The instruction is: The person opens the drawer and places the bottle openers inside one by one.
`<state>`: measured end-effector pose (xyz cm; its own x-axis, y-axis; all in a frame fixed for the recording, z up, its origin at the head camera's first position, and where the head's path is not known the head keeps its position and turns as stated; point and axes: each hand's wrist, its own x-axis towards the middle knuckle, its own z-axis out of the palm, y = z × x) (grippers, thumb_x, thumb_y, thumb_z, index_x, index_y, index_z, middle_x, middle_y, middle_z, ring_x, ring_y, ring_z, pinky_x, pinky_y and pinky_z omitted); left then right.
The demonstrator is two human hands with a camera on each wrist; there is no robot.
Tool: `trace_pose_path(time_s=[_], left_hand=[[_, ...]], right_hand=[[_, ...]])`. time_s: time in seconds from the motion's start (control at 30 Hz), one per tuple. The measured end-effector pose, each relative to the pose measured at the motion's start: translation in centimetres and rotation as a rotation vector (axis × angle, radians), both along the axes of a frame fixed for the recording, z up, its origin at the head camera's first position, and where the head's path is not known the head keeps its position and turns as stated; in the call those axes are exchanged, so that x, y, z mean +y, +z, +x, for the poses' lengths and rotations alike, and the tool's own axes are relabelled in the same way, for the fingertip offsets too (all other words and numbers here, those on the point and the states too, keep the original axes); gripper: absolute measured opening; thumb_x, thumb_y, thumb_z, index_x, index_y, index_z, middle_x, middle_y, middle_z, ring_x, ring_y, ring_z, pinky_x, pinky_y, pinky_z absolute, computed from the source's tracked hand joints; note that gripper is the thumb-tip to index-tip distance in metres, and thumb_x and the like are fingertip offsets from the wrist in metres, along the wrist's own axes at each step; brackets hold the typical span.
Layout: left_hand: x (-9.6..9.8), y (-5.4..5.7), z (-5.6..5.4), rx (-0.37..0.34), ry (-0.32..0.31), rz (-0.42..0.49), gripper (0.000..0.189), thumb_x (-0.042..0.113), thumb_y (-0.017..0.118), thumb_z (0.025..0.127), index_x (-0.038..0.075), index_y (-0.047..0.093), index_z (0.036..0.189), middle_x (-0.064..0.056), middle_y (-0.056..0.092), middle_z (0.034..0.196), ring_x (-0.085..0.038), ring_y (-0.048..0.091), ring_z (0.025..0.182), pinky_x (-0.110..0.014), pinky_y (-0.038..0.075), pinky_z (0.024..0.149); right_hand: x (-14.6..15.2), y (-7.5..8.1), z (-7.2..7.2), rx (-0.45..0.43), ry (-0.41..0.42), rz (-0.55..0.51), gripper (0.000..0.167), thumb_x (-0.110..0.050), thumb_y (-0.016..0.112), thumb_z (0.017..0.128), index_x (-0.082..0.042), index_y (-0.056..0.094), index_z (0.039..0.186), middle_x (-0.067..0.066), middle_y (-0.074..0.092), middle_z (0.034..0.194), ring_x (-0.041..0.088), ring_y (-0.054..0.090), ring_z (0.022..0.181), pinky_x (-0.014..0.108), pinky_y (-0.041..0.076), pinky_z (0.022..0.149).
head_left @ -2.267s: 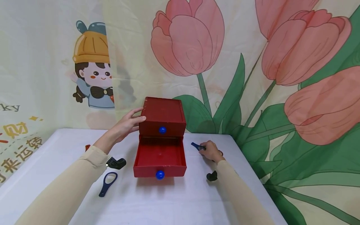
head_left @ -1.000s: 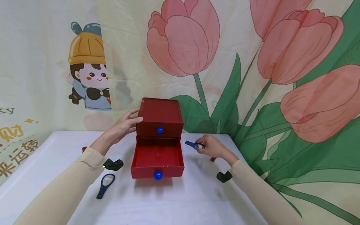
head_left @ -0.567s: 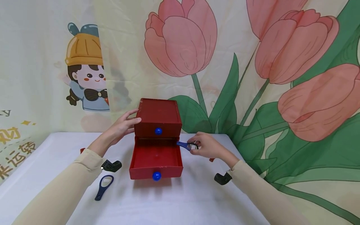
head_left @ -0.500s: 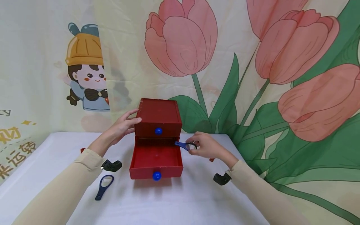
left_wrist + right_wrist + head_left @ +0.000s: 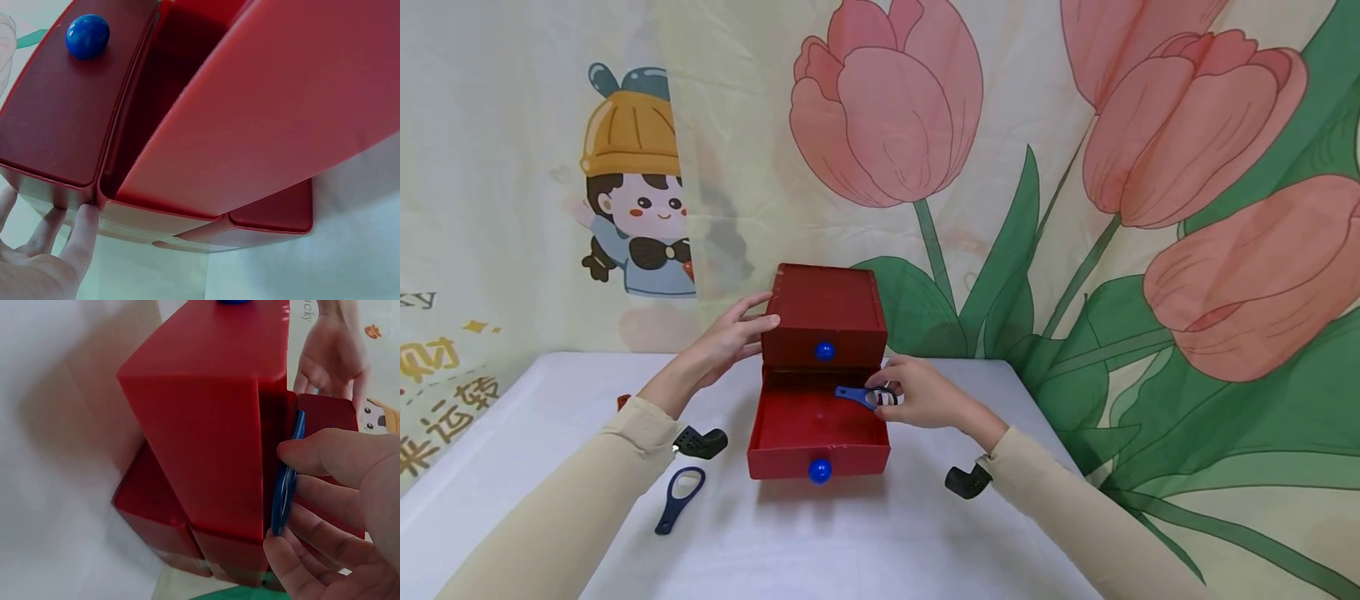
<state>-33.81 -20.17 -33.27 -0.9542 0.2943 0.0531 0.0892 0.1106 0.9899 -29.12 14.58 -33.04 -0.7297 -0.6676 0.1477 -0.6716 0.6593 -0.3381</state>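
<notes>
Pinching a flat blue plastic tool (image 5: 853, 395) with a slim, holed handle and an oval loop head between the thumb and fingertips of the right hand (image 5: 921, 392), clamping it by the loop end and pointing its handle leftward. Holding it over the right rear part of an open, shallow red plastic drawer (image 5: 782, 462), fronted by a round, glossy blue knob (image 5: 820, 471) (whether touching the drawer's floor, not being able to tell). Showing just above that the closed upper part of a boxy red plastic cabinet (image 5: 827, 298), bearing a matching round blue upper knob (image 5: 825, 351). Resting the left hand (image 5: 726, 342) against the cabinet's left side near the front corner, holding its fingers apart and touching with the tips. Wearing long beige cloth sleeves (image 5: 568, 492), showing a black perforated device (image 5: 702, 442) at the left cuff and a curved black device (image 5: 967, 482) at the right. Showing beside the left forearm a dark blue loop-headed plastic tool (image 5: 678, 500), lying flat on a white cloth-covered table (image 5: 865, 542). Showing past the left sleeve only a bit of a small red object (image 5: 622, 402), too hidden for naming. Showing behind everything a cream fabric backdrop (image 5: 737, 125), bearing large pink tulips (image 5: 895, 108) and a printed cartoon figure (image 5: 636, 200) in a yellow hat.
</notes>
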Motion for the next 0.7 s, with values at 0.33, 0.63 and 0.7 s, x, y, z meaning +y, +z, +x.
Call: trace_pose_path(time_s=[0.33, 0.63, 0.7], left_hand=[[0.1, 0.0, -0.2, 0.002, 0.002, -0.014, 0.086, 0.037, 0.060, 0.107, 0.022, 0.007, 0.173, -0.022, 0.022, 0.173, -0.047, 0.033, 0.155, -0.060, 0.032, 0.124], [-0.1, 0.0, -0.1, -0.006, 0.000, -0.011, 0.086, 0.038, 0.060, 0.108, 0.023, 0.006, 0.173, -0.022, 0.022, 0.173, -0.047, 0.033, 0.155, -0.061, 0.031, 0.125], [0.0, 0.0, -0.2, -0.008, -0.005, -0.005, 0.086, 0.038, 0.061, 0.107, 0.023, 0.007, 0.173, -0.022, 0.023, 0.173, -0.047, 0.033, 0.154, -0.060, 0.032, 0.125]], right_hand=[[-2.1, -0.1, 0.1, 0.041, 0.076, 0.016, 0.034, -0.016, 0.080, 0.093, -0.007, 0.078, 0.126, 0.009, 0.069, 0.114, 0.021, 0.062, 0.093, 0.023, 0.054, 0.073], [-4.3, -0.5, 0.3, -0.006, 0.070, 0.047, 0.039, -0.018, 0.082, 0.092, -0.010, 0.077, 0.130, 0.007, 0.069, 0.119, 0.017, 0.061, 0.101, 0.019, 0.054, 0.073], [-4.6, -0.7, 0.3, -0.014, 0.066, 0.047, 0.040, -0.018, 0.083, 0.091, -0.010, 0.077, 0.130, 0.006, 0.069, 0.119, 0.016, 0.061, 0.103, 0.019, 0.054, 0.073]])
